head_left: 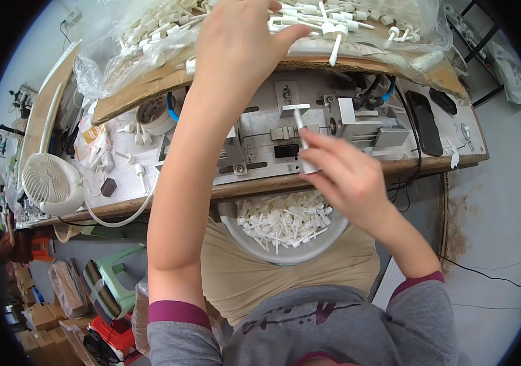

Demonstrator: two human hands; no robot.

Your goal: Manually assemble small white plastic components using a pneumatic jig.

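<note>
My right hand (342, 177) pinches a slim white plastic stick (302, 131) between thumb and fingertips, its squared tip standing upright against the grey metal jig (333, 125) on the bench. My left hand (236, 43) reaches up into a heap of the same smooth white sticks (309, 18) lying in crinkled clear plastic on a sheet of brown cardboard (150, 82); its fingers curl down, but I cannot tell whether they grip anything. Below the wooden bench edge, a round translucent bowl (285, 253) in my lap holds more sticks. A white ribbed fan (50, 180) sits far left.
</note>
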